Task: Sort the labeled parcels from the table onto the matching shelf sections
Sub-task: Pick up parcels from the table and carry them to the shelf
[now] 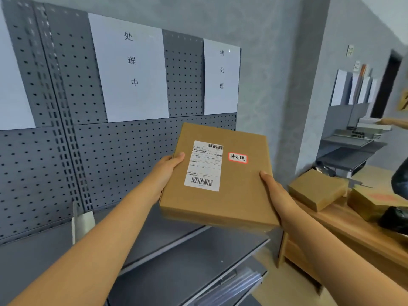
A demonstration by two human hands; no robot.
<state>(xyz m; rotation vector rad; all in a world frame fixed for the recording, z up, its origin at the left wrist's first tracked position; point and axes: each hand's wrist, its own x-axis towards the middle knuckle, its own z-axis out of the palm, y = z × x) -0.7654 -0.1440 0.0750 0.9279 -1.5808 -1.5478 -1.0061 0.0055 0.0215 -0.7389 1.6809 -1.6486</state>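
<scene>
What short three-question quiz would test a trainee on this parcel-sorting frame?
1. True or false: both hands hold the box.
2. Which wall sign matches the red sticker on the box? A) middle sign B) right sign
3. Where do the other boxes sit?

Key:
1. True: left hand and right hand grip opposite edges.
2. B.
3. On the wooden table at the right.
</scene>
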